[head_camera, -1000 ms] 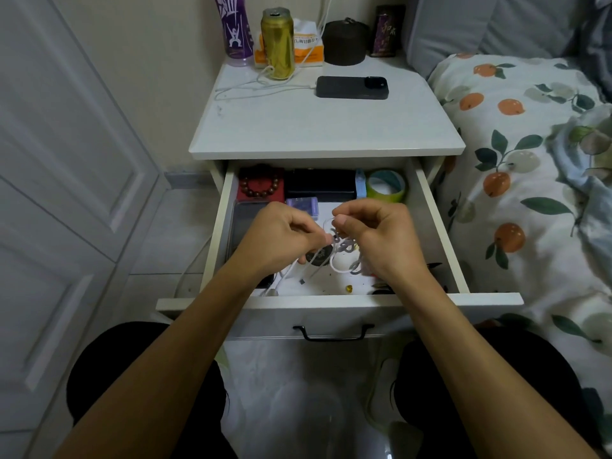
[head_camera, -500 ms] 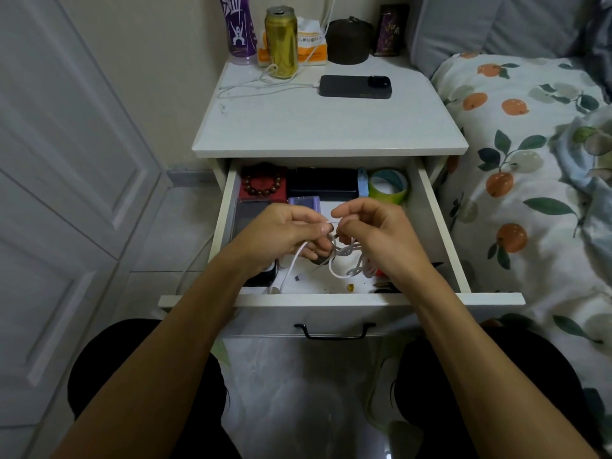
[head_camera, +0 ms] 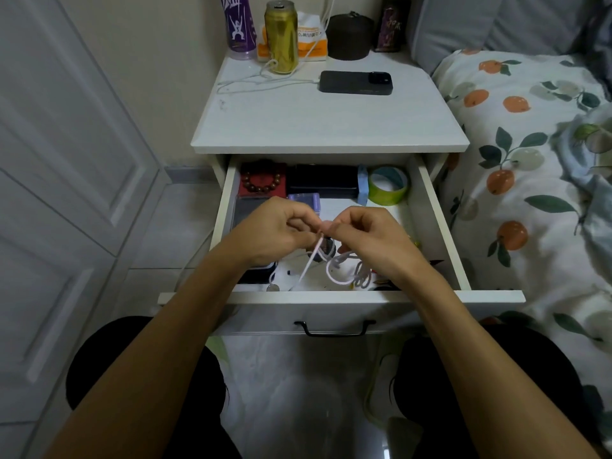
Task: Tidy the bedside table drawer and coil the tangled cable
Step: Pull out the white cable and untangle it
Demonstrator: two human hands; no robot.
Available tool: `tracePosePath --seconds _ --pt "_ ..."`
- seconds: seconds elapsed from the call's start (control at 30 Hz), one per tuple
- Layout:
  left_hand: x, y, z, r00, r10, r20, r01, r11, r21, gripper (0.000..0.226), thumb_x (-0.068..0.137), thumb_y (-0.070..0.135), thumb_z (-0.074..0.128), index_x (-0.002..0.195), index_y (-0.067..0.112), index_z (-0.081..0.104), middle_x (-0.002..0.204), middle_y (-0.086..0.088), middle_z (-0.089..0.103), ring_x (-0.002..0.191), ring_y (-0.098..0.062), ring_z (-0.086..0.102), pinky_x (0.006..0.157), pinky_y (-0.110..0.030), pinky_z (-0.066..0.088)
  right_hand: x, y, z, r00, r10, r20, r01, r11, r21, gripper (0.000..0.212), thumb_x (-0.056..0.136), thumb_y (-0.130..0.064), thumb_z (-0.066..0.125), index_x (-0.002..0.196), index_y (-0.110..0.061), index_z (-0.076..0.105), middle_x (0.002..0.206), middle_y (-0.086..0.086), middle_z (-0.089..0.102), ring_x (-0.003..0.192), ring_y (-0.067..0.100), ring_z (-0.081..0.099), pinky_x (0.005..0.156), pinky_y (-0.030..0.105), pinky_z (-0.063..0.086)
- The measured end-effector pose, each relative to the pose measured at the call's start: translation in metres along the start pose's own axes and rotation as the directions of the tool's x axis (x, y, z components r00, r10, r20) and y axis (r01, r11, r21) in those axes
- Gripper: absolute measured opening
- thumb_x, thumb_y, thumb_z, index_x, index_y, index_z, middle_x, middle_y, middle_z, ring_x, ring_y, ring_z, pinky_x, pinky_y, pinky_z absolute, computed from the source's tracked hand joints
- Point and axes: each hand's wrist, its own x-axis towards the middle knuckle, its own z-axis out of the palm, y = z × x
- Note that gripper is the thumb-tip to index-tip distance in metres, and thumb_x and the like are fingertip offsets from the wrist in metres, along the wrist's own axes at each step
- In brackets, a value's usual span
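The white bedside table's drawer (head_camera: 341,298) stands pulled out in front of me. Above its middle, my left hand (head_camera: 273,231) and my right hand (head_camera: 367,235) meet fingertip to fingertip, both pinching a tangled white cable (head_camera: 341,274). One strand hangs down from the pinch to the drawer floor, and loose loops droop under my right hand. Inside the drawer lie a bead bracelet on a red box (head_camera: 263,182), a black case (head_camera: 321,180), a green tape roll (head_camera: 387,185) and a dark phone (head_camera: 246,210) partly hidden by my left hand.
On the tabletop (head_camera: 328,127) sit a black phone (head_camera: 356,82) on a white charging cable, a gold can (head_camera: 281,36), a purple bottle (head_camera: 239,26), a tissue pack and a dark round pot (head_camera: 349,36). A bed with a fruit-print cover (head_camera: 530,193) is right, panelled doors (head_camera: 66,193) left.
A straight strand of the cable has been drawn out and now hangs from the pinch between my hands. Both hands stay over the drawer, barely shifted.
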Motion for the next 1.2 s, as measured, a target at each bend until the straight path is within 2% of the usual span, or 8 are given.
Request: tracePosePath --seconds 0.23,0.47,0.63,0.7,0.83,1.0,1.13,1.2 --pt "0.0 0.002 -0.006 0.994 -0.09 0.055 0.098 0.983 -0.158 0.005 0.083 0.003 0.071 0.084 0.007 0.069 0.075 -0.008 0.074 0.071 -0.017 0.072 0.066 -0.021 0.056 -0.002 -0.006 -0.002 0.997 0.012 0.078 -0.015 0.999 0.037 0.026 0.086 -0.016 0.071 0.071 -0.002 0.054 0.063 0.012 0.051 0.042 0.001 0.046 0.042 0.013 0.035" --pt "0.002 -0.009 -0.02 0.902 -0.391 -0.181 0.211 0.767 -0.606 0.008 0.089 0.0 0.062 0.085 0.006 0.058 0.073 -0.013 0.065 0.06 -0.02 0.065 0.061 -0.03 0.058 0.011 0.007 -0.018 0.991 -0.037 -0.127 0.075 0.947 0.311 0.028 0.086 -0.006 0.067 0.077 0.018 0.057 0.068 0.013 0.063 0.064 0.012 0.062 0.069 0.022 0.049" --pt "-0.001 -0.004 -0.01 0.913 -0.185 -0.364 0.175 0.983 -0.062 0.027 0.09 -0.003 0.049 0.105 0.014 0.065 0.064 -0.018 0.056 0.05 -0.021 0.062 0.05 -0.027 0.055 0.011 0.009 -0.019 0.987 -0.091 -0.135 0.095 0.995 0.02 0.036 0.085 -0.034 0.069 0.072 -0.002 0.058 0.066 0.014 0.06 0.061 0.024 0.053 0.06 0.037 0.045" --pt "0.0 0.003 -0.005 0.908 -0.246 -0.341 0.202 0.966 -0.16 0.038 0.09 -0.005 0.039 0.1 0.014 0.07 0.057 -0.017 0.053 0.045 -0.023 0.057 0.046 -0.027 0.053 0.007 0.007 -0.013 0.992 -0.117 -0.037 0.109 0.98 -0.164 0.038 0.084 -0.053 0.063 0.075 -0.016 0.065 0.071 0.012 0.063 0.063 0.027 0.056 0.059 0.042 0.048" --pt "0.005 0.001 -0.005 0.78 -0.594 -0.197 0.302 0.633 -0.713 0.029 0.085 -0.005 0.034 0.08 0.005 0.061 0.046 -0.004 0.04 0.038 -0.017 0.039 0.041 -0.019 0.04 0.003 0.003 -0.007 0.986 -0.168 -0.006 0.167 0.984 -0.055 0.031 0.095 -0.026 0.06 0.072 -0.007 0.065 0.053 -0.006 0.05 0.052 0.009 0.047 0.05 0.02 0.042" --pt "0.001 -0.021 -0.01 0.665 -0.738 -0.115 0.235 0.353 -0.906 0.025 0.084 -0.003 0.031 0.078 0.008 0.053 0.055 -0.002 0.044 0.041 -0.012 0.045 0.044 -0.019 0.044 0.012 0.005 -0.02 0.989 0.017 -0.145 0.051 0.889 0.454 0.023 0.096 -0.012 0.053 0.076 -0.006 0.062 0.055 0.006 0.04 0.045 0.019 0.04 0.062 0.033 0.048" --pt "0.002 -0.021 -0.008 0.685 -0.719 -0.121 0.227 0.367 -0.902 0.024 0.087 -0.001 0.034 0.079 0.009 0.054 0.059 -0.004 0.047 0.043 -0.013 0.053 0.049 -0.024 0.05 0.008 0.008 -0.014 0.994 -0.004 -0.11 -0.007 0.996 -0.093 0.029 0.097 -0.033 0.054 0.079 -0.012 0.063 0.057 0.004 0.046 0.048 0.014 0.044 0.055 0.03 0.05" --pt "0.002 -0.022 -0.01 0.662 -0.741 -0.116 0.162 0.293 -0.942 0.024 0.089 -0.002 0.033 0.081 0.008 0.053 0.062 -0.005 0.052 0.05 -0.014 0.058 0.053 -0.029 0.052 0.007 0.006 -0.01 0.994 -0.032 -0.101 0.037 0.998 0.053 0.032 0.099 -0.028 0.052 0.074 -0.011 0.06 0.057 0.002 0.047 0.046 0.013 0.049 0.062 0.036 0.055"
